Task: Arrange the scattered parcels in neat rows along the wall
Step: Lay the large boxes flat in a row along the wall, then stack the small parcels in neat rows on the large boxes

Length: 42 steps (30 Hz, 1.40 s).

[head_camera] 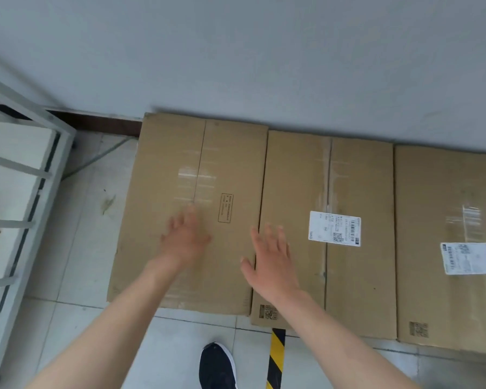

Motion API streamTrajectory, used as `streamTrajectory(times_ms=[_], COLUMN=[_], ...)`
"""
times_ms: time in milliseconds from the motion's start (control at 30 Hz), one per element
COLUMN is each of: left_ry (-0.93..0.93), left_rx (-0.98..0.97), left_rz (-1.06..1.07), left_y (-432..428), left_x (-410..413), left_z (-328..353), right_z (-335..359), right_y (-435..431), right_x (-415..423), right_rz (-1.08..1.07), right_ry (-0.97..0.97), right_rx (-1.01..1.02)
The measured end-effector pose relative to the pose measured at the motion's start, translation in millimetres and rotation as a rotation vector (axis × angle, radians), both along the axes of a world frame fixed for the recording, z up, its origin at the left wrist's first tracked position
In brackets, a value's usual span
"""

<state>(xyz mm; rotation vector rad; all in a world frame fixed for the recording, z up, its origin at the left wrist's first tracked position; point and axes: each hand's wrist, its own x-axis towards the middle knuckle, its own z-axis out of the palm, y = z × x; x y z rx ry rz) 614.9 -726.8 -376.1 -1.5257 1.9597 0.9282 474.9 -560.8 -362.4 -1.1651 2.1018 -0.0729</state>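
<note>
Both hands, left hand (pixel 184 240) and right hand (pixel 272 262), are spread flat and hold nothing above the left parcel (pixel 163 169), which lies at the wall (pixel 264 66). It is best to press evenly and square it with the middle parcel (pixel 295 178).
</note>
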Motion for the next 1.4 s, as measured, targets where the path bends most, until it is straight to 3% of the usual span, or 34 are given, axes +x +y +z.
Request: streamTrajectory(times_ms=[233,567,800,1000,1233,1400], left_ry=[0.129,-0.103,-0.141,-0.241,0.053,0.141], left_rx=[0.054,0.069,0.048,-0.001,0.023,0.004], left_rz=[-0.294,-0.814,-0.833,-0.861,-1.005,-1.081], left_y=[119.4,252.8,255.3,265.1,362.3,452.1], left_x=[-129.0,-206.2,-203.2,-209.8,-317.1,-431.8], left_z=[32.3,-34.4,-63.5,-51.7,-32.2,-11.5], right_z=[36.8,-20.6,-60.9,-52.1,-31.3,-6.8], right_y=[74.1,224.0,234.9,244.8,350.4,436.0], right_x=[-113.7,-168.9,-164.0,-178.6,-263.5,-332.9], right_rz=[-0.079,0.175,0.202,0.160,0.005,-0.203], right_ry=[0.077,0.130,0.059,0.075,0.199,0.205], right_rx=[0.011,0.263,0.323,0.212,0.307,0.209])
